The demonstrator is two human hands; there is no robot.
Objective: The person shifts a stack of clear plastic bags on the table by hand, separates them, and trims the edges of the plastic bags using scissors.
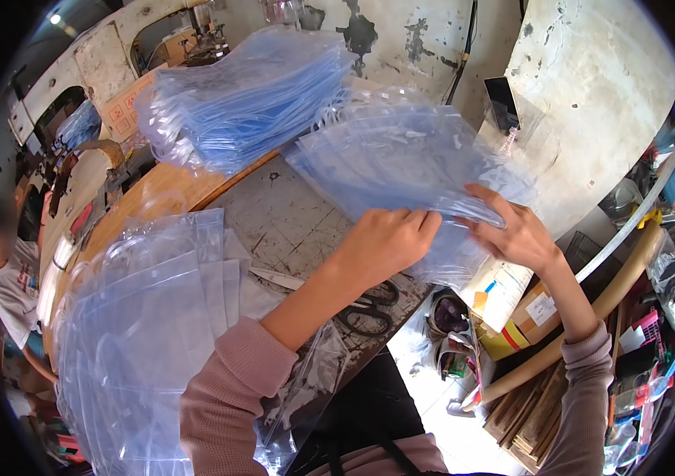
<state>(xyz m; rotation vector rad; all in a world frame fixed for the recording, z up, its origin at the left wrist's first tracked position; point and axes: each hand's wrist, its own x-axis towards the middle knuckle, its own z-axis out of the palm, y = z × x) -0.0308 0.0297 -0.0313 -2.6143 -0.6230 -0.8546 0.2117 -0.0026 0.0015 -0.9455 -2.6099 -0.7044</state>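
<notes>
Translucent bluish plastic bags (401,155), glossy, creased and flat in a layered stack over a scuffed grey tabletop (286,214), just beyond the curled left hand (393,239) and half-open right hand (521,232): clamping the near edge in the former, pinching it between the latter's thumb and fingers.

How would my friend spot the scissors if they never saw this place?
Find the worn grey worktable, then the left forearm reaching across it. The scissors show on both sides of that arm: silvery blades to its left, black handles to its right. Those black handle loops set them apart from the see-through bags nearby.
</notes>
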